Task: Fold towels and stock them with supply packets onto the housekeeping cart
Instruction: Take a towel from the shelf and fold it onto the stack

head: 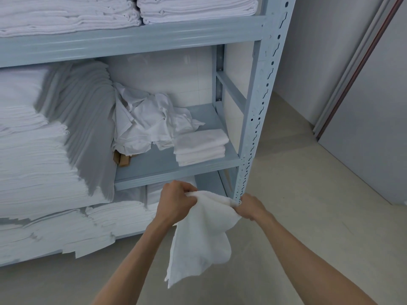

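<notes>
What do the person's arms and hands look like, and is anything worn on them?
Both forearms are bare up to the bottom edge of the picture: no sleeves show. The left hand and the right hand wear no gloves. No watch, bracelet or ring is visible on the parts that show.

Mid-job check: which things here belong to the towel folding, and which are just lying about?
Job:
white towel, held by left hand and right hand
small folded towel stack

Lying about:
crumpled white cloth heap
brown cardboard piece
</notes>
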The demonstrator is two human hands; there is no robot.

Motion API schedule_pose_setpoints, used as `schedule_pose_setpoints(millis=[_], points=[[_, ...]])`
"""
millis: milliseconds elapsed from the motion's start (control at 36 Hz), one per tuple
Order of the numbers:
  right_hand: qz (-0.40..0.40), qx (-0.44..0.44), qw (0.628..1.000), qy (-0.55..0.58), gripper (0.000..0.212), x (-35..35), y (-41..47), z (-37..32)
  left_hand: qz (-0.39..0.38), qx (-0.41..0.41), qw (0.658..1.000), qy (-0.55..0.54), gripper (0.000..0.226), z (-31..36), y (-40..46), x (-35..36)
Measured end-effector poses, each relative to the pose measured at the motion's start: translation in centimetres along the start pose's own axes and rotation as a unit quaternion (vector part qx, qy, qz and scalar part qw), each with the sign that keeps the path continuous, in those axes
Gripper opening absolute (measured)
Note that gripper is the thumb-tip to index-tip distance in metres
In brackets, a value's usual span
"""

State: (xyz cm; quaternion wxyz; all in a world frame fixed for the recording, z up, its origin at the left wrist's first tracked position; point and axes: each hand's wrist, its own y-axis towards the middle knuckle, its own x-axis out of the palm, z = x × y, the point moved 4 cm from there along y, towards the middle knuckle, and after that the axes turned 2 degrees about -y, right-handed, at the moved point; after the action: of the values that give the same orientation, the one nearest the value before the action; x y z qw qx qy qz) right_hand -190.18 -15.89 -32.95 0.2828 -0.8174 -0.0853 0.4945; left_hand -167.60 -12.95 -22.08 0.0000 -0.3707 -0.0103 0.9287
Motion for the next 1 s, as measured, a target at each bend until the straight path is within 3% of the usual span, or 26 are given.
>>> schedule_pose_setpoints(millis=[83, 194, 361, 444, 611, 722, 778, 861, 944, 1000], points=[[-0.038, 0.009, 0.998, 0.048, 0.021, 0.7, 0.1, 0.3, 0.004, -0.003, 1.0, -0.011, 0.032, -0.1, -0.1, -0.5], [-0.021, -0.025, 0.999, -0.018, 0.01, 1.0, -0.1, -0.5, 0.01, -0.008, 1.0, -0.003, 0.032, -1.0, 0.0, -1.2], [0.134, -0.068, 0.986, 0.071, 0.013, -5.5, -0.2, -2.3, 0.037, -0.029, 0.998, 0.041, 0.027, -4.6, 0.2, -2.8], [0.181, -0.089, 0.978, 0.051, 0.023, -7.9, -1.4, -3.8, 0.065, -0.035, 0.996, 0.046, 0.026, -5.7, 0.4, -3.2], [0.181, -0.077, 0.98, 0.015, 0.018, -9.6, -2.3, -4.7, 0.112, -0.029, 0.993, 0.011, 0.027, -5.4, 0.7, -3.4], [0.142, -0.053, 0.988, -0.008, 0.009, -10.3, -2.0, -3.8, 0.132, -0.063, 0.986, -0.077, 0.027, -4.6, 1.1, -3.3], [0.125, -0.055, 0.99, -0.023, 0.018, -10.2, -1.8, -3.4, 0.139, -0.061, 0.981, -0.117, 0.029, -3.8, 1.2, -3.3], [0.126, -0.159, 0.979, 0.014, 0.043, -8.9, -2.4, -4.7, 0.134, -0.042, 0.978, -0.153, 0.03, -2.6, 1.5, -3.1], [0.032, -0.264, 0.959, 0.094, 0.064, -5.7, -4.2, -7.7, 0.124, -0.025, 0.976, -0.176, 0.028, -1.9, 1.7, -2.5], [-0.009, -0.29, 0.955, 0.055, 0.08, -3.1, -4.8, -9.4, 0.126, -0.017, 0.975, -0.182, 0.028, -1.8, 1.7, -2.4]])
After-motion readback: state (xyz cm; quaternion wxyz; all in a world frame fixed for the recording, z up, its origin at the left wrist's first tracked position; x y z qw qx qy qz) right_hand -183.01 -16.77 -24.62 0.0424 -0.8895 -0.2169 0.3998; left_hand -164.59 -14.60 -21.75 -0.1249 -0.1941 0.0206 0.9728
